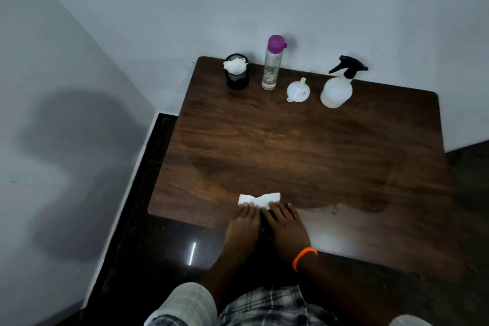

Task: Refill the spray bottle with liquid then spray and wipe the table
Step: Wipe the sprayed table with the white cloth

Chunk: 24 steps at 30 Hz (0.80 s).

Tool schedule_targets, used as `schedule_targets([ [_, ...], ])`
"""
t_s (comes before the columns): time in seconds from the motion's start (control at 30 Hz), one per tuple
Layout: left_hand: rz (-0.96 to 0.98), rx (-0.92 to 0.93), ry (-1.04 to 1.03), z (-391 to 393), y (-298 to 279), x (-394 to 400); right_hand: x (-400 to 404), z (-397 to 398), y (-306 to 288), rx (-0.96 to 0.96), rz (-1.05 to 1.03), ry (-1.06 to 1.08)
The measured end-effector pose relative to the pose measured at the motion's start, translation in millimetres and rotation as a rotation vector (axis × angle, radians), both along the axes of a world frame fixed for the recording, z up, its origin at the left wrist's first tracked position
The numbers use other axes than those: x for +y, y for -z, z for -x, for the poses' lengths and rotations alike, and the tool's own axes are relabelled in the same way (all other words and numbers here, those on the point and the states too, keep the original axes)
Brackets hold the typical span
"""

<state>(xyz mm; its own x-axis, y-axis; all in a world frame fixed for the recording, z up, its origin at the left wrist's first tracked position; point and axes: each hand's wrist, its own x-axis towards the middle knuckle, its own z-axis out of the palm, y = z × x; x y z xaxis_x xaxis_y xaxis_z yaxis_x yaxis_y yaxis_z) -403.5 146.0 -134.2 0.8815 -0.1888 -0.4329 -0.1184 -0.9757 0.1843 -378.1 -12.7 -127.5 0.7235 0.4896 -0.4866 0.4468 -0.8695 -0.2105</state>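
A white tissue (260,199) lies flat on the dark wooden table (304,145) near its front edge. My left hand (244,225) and my right hand (287,227) lie side by side with straight fingers pressing on the tissue's near edge. An orange band circles my right wrist. At the back right stands a white spray bottle (337,91) with a black trigger head. To its left lies a white funnel (297,90) on its side, then an upright clear bottle (272,66) with a purple cap.
A black cup (236,74) stuffed with white tissues stands at the table's back left corner. Grey walls close in behind and on the left. Dark glossy floor shows left of the table and at the right.
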Motion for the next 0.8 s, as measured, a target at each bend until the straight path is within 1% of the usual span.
schedule_targets([
  [0.1, -0.010, 0.095, 0.230, -5.6, -7.2, -32.3, -30.4, 7.6, -1.8, -0.031, 0.023, 0.113],
  [0.13, -0.035, 0.071, 0.274, -8.8, -7.5, -43.0, -39.9, 9.0, -2.5, -0.034, 0.025, 0.149],
  [0.17, -0.053, 0.036, 0.284, -11.7, -2.4, -52.7, -50.7, 10.1, -3.1, -0.033, 0.029, 0.182],
  [0.2, -0.060, -0.053, 0.267, -15.3, -0.6, -62.6, -60.8, 11.0, -3.8, -0.027, 0.037, 0.215],
  [0.3, -0.051, -0.003, 0.341, -27.9, 7.2, -97.6, -88.5, 14.8, -4.8, 0.002, 0.069, 0.317],
  [0.37, -0.085, -0.025, 0.408, -34.9, 5.6, -122.0, -108.2, 16.1, -4.9, 0.004, 0.078, 0.374],
  [0.53, -0.060, -0.034, 0.499, -48.0, 12.1, -179.6, -161.1, 13.7, -5.0, -0.005, 0.064, 0.524],
  [0.63, -0.048, -0.012, 0.524, -58.6, 14.1, -212.4, -189.1, 5.2, -3.8, -0.020, 0.056, 0.588],
  [0.8, -0.036, -0.042, 0.484, -94.2, 12.5, -254.4, -227.8, -23.7, 0.2, -0.043, 0.009, 0.650],
])
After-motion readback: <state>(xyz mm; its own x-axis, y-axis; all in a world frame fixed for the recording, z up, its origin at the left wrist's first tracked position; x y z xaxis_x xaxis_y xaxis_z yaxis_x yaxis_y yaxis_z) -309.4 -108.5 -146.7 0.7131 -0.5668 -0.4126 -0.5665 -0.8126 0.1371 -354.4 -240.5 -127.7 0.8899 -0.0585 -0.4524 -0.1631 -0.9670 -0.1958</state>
